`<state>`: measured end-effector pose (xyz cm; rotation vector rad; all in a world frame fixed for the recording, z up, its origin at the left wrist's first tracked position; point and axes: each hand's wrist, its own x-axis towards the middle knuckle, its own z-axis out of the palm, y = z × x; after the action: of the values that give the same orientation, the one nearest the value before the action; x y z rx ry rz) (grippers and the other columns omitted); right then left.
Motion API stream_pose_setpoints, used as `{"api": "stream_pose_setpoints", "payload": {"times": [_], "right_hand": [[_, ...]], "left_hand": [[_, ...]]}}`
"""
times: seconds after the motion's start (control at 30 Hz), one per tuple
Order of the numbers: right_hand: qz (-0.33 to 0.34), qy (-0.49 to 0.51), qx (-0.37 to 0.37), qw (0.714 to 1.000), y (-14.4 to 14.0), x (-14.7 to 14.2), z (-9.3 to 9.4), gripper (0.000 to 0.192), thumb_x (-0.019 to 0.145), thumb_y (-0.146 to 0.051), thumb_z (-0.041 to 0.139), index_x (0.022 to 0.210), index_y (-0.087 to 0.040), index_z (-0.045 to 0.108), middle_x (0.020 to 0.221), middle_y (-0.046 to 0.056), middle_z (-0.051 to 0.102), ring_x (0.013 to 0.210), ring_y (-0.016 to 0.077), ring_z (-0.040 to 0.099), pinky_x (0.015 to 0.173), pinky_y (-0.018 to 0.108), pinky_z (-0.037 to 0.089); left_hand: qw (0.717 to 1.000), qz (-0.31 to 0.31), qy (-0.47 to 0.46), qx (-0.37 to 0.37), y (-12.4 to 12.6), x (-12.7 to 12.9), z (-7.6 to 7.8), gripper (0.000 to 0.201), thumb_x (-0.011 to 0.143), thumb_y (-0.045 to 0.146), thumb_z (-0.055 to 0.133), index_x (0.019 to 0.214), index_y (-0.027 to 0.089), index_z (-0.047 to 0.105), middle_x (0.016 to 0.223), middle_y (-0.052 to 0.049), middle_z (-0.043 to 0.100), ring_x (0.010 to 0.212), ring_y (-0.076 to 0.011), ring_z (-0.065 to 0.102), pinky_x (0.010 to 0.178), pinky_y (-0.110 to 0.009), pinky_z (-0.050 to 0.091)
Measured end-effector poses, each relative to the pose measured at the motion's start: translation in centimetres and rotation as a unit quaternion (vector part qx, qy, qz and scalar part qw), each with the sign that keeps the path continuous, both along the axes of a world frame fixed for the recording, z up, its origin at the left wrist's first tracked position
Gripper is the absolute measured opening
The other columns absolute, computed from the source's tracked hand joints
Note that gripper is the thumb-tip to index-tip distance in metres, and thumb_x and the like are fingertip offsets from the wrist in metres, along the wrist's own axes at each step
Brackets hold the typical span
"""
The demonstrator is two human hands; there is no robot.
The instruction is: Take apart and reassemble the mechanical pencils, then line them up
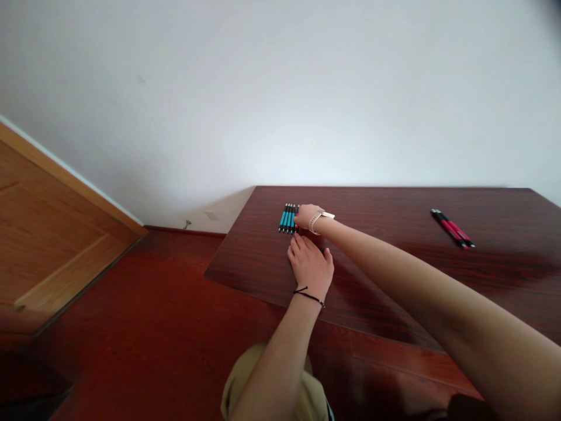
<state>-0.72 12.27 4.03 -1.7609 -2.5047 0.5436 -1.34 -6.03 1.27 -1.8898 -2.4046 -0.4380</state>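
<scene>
Several teal pens point(287, 218) with black ends lie side by side in a neat row on the dark wood table. At the right end of that row is a pink pen point(297, 220), partly covered by my right hand point(308, 216). My right fingers are closed on this pen; the fingertips are mostly hidden. Just below, my left hand point(310, 266) rests palm down on the tabletop with fingers stretched out, its fingertips close to the lower end of the pink pen.
Two more pink and black pens point(453, 228) lie at a slant on the right of the table point(377, 204). A white wall point(350, 93) stands behind the table. To the left are a red wood floor point(175, 304) and a wooden door point(52, 234).
</scene>
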Motion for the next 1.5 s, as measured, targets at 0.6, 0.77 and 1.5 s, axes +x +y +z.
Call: {"api": "stream_pose_setpoints", "payload": {"times": [0.6, 0.77, 1.5], "right_hand": [[-0.009, -0.005, 0.038, 0.999, -1.0, 6.6, 0.0, 0.038, 0.102, -0.039, 0.054, 0.117, -0.015, 0.079, 0.125, 0.02, 0.079, 0.116, 0.0342, 0.076, 0.096, 0.037, 0.057], [-0.101, 0.008, 0.08, 0.992, -1.3, 15.9, -0.6, 0.032, 0.103, -0.038, 0.052, 0.117, -0.019, 0.074, 0.115, 0.016, 0.08, 0.108, 0.0327, 0.076, 0.095, 0.039, 0.055], [-0.296, -0.136, 0.01, 0.945, -1.9, 36.4, -0.9, 0.041, 0.097, -0.042, 0.068, 0.116, -0.008, 0.082, 0.112, 0.029, 0.078, 0.108, 0.0344, 0.078, 0.085, 0.036, 0.055]], "left_hand": [[1.0, 0.006, 0.012, 0.003, 0.5, -0.1, -0.7, 0.073, 0.104, 0.047, 0.054, 0.155, -0.005, 0.052, 0.168, -0.033, 0.042, 0.157, -0.0413, 0.039, 0.127, -0.052, 0.035], [0.999, 0.007, 0.022, 0.027, 0.5, 0.2, -0.5, 0.072, 0.104, 0.044, 0.054, 0.156, -0.005, 0.05, 0.167, -0.032, 0.044, 0.156, -0.0404, 0.04, 0.126, -0.051, 0.038], [0.985, -0.151, -0.041, 0.07, 0.7, 8.3, 0.5, 0.062, 0.103, 0.033, 0.058, 0.158, 0.006, 0.047, 0.164, -0.024, 0.049, 0.154, -0.0352, 0.042, 0.125, -0.049, 0.04]]}}
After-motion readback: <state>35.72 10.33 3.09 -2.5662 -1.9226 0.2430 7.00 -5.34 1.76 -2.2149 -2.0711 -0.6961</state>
